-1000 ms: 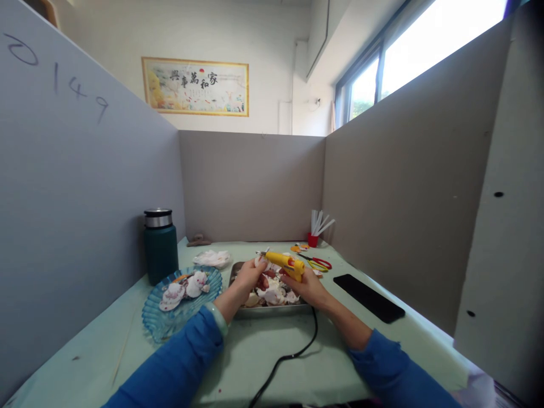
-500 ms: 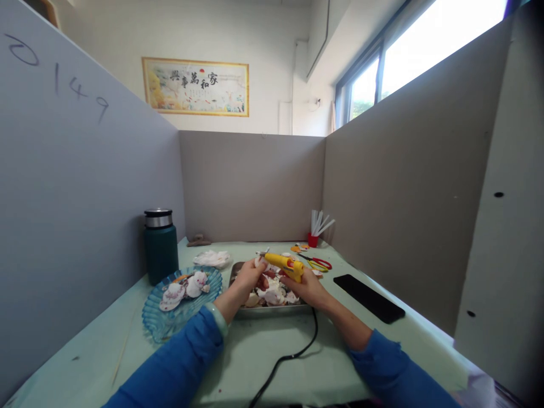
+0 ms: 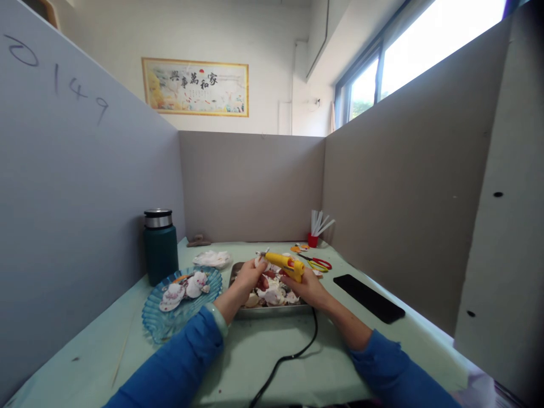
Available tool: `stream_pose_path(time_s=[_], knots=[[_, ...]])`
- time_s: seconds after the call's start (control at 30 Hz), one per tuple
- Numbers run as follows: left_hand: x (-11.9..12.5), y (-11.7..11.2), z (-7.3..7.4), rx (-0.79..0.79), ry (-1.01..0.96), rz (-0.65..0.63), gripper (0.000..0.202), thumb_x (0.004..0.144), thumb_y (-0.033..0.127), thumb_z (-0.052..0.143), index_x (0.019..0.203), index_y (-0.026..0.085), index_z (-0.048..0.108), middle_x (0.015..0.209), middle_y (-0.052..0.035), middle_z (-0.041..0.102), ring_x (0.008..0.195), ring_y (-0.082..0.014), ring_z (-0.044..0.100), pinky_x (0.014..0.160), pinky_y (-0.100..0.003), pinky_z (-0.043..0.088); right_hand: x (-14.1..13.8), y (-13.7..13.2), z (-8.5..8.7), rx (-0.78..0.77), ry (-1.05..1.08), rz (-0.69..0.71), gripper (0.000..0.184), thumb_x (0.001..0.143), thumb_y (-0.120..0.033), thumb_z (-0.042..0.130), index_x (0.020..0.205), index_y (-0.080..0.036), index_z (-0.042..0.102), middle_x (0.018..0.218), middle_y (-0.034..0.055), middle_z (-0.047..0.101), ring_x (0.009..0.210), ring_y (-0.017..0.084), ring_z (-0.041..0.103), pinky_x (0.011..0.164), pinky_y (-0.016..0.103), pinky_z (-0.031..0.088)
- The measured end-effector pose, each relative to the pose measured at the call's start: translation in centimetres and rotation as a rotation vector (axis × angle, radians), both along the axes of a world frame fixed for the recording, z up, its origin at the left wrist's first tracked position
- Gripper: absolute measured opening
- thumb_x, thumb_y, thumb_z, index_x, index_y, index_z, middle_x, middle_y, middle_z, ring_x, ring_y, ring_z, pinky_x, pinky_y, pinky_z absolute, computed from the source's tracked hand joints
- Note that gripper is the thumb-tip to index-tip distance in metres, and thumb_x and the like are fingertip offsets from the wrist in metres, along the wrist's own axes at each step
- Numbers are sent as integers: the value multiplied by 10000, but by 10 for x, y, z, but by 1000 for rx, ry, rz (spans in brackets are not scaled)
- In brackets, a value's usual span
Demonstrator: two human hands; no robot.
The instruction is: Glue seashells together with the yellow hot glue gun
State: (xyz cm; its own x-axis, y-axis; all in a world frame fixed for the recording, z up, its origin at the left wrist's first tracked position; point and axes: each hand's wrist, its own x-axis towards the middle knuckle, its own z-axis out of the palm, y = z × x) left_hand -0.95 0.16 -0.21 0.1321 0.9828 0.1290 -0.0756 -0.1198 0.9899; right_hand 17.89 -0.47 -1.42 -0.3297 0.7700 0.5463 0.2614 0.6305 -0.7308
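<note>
My right hand (image 3: 309, 287) is closed round the handle of a yellow hot glue gun (image 3: 283, 262), whose nozzle points left. My left hand (image 3: 251, 276) pinches a small white piece (image 3: 257, 261) right at the nozzle; it looks like a shell, though fingers cover most of it. Beneath both hands lies a metal tray (image 3: 272, 310) filled with shells and pale fragments (image 3: 274, 294). From the gun's side a black cord (image 3: 293, 357) runs down over the table's front edge.
On the left, a blue glass plate (image 3: 157, 326) carries shell figures (image 3: 196, 284), with a green bottle (image 3: 161, 255) behind. White crumpled material (image 3: 211, 259) lies farther back. To the right are scissors (image 3: 321, 264), a red cup (image 3: 313, 241) of glue sticks and a black phone (image 3: 369, 297). Partitions enclose the table.
</note>
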Motion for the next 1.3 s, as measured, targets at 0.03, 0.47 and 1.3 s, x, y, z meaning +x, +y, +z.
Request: stream_pose_path(time_s=[0.03, 0.47, 1.3], knots=[[0, 0, 0, 1, 3, -1, 269, 853, 395, 615, 894, 155, 502, 723, -40, 690, 378, -71, 533, 377, -181, 389, 0, 0, 0, 0, -2, 0, 333, 801, -420, 614, 932, -117, 651, 648, -14, 520, 560, 101, 445, 512, 220, 382], [0, 0, 0, -2, 12, -8, 268, 858, 402, 606, 891, 155, 509, 718, -33, 687, 376, -70, 530, 380, -182, 389, 1, 3, -4, 7, 0, -23, 339, 798, -426, 614, 925, -115, 661, 630, -13, 522, 547, 100, 436, 497, 214, 368], [-2, 2, 1, 23, -124, 49, 303, 823, 420, 656, 828, 146, 527, 672, -31, 679, 365, -68, 512, 377, -191, 421, 1, 4, -3, 14, -7, -57, 323, 813, -427, 591, 900, -124, 661, 626, -13, 523, 541, 103, 434, 511, 217, 373]])
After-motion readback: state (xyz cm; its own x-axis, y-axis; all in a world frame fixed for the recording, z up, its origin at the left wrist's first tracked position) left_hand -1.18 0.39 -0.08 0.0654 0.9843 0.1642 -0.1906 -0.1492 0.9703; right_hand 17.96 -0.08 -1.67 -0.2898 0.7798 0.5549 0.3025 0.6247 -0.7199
